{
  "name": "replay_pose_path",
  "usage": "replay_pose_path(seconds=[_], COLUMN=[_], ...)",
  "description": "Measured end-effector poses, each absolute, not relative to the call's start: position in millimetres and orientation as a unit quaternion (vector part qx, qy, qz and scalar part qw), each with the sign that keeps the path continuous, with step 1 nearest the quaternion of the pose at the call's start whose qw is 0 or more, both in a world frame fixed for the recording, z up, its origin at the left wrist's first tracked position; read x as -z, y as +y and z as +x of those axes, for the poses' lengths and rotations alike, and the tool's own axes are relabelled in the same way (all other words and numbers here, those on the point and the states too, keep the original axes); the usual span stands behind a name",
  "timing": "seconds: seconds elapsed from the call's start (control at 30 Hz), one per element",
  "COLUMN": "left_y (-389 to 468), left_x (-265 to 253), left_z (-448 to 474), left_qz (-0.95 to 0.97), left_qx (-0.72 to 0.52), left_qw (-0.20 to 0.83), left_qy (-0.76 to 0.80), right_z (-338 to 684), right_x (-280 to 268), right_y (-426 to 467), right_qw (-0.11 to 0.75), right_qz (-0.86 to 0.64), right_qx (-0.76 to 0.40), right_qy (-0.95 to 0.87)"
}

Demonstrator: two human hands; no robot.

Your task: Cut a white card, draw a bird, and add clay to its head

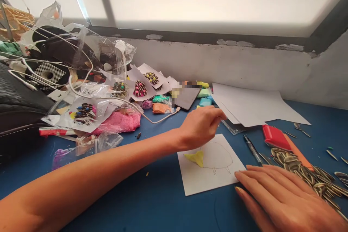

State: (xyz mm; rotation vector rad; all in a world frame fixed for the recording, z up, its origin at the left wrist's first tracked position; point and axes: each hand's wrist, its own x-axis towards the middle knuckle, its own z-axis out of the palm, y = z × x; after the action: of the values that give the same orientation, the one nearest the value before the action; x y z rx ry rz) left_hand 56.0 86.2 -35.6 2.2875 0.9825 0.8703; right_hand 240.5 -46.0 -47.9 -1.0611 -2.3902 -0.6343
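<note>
A small white paper (pixel 195 181) lies on the blue table, with a pencilled rounded body and short legs drawn on it. Flattened yellow clay (pixel 196 158) fills the pointed left end of the drawing. Above the paper's far edge, my left hand (pixel 202 125) is closed with curled fingers; whatever they may hold is hidden. A clear plastic bag (pixel 232 127) lies just beyond it. My right hand (pixel 288 195) rests flat with fingers stretched out, its fingertips at the paper's right edge. Striped sunflower seeds (pixel 289 159) are heaped beside that hand.
A black pen (pixel 252 148), a red clay packet (pixel 276 137) and an orange strip (pixel 300 152) lie at right. White sheets (pixel 244 103) lie against the wall. At left are seed-decorated papers (pixel 140 88), a white cable (pixel 146 116), a pink cloth (pixel 119 121) and plastic bags.
</note>
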Motion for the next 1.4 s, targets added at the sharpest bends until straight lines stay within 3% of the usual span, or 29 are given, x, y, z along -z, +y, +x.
replay_pose_path(seconds=[0.1,0.27,0.5,0.8,1.4], left_y=[92,90,85,93,85], left_x=[28,15,5,4,6], left_z=[51,45,40,38,44], left_qz=[0.861,0.879,0.900,0.881,0.887], left_qx=[-0.256,-0.105,0.007,0.015,0.012], left_qw=[0.183,0.177,0.127,0.218,0.241], left_qy=[0.400,0.431,0.418,0.420,0.394], right_z=[240,243,245,241,242], right_x=[42,44,42,40,41], right_y=[-40,-37,-38,-40,-42], right_qw=[0.207,0.196,0.202,0.205,0.209], right_qz=[-0.367,-0.357,-0.359,-0.376,-0.380], right_qx=[0.238,0.248,0.241,0.247,0.231], right_qy=[-0.875,-0.879,-0.879,-0.869,-0.871])
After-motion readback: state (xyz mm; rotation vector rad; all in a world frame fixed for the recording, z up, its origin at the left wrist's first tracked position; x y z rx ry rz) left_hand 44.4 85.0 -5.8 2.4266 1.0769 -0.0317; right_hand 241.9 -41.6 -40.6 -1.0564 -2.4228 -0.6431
